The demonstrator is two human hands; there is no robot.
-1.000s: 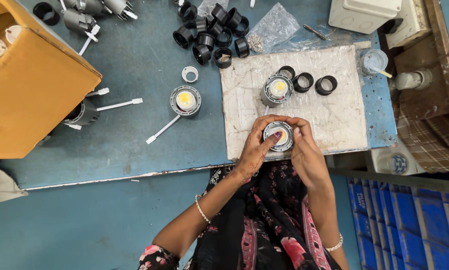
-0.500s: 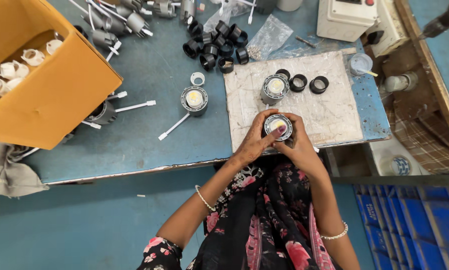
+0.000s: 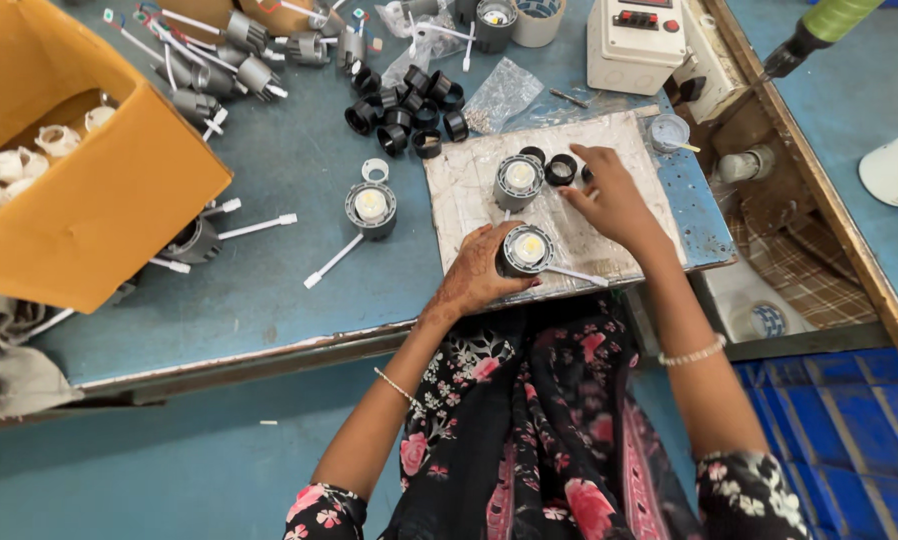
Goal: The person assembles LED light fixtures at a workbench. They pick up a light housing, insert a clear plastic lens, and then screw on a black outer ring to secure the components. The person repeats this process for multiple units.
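My left hand (image 3: 472,278) grips a round grey lamp housing (image 3: 526,250) with a pale lit-looking centre and a white wire. It holds it at the near edge of a scuffed white board (image 3: 629,145). My right hand (image 3: 611,198) stretches across the board, and its fingertips touch a partly hidden black ring (image 3: 586,176). Beside it lie another black ring (image 3: 561,170) and a second lamp housing (image 3: 518,181). I cannot tell whether the ring under my fingers is pinched.
A third lamp housing (image 3: 370,208) with white wires lies on the blue table (image 3: 299,290). An orange cardboard box (image 3: 119,210) of white parts stands at left. A pile of black rings (image 3: 404,108), grey lamp bodies (image 3: 231,55), a plastic bag (image 3: 499,93) and a white control box (image 3: 637,40) sit behind.
My right hand has let go of the lamp housing and reached forward to the black rings. My left hand still holds the housing, now lowered onto the board's near edge.
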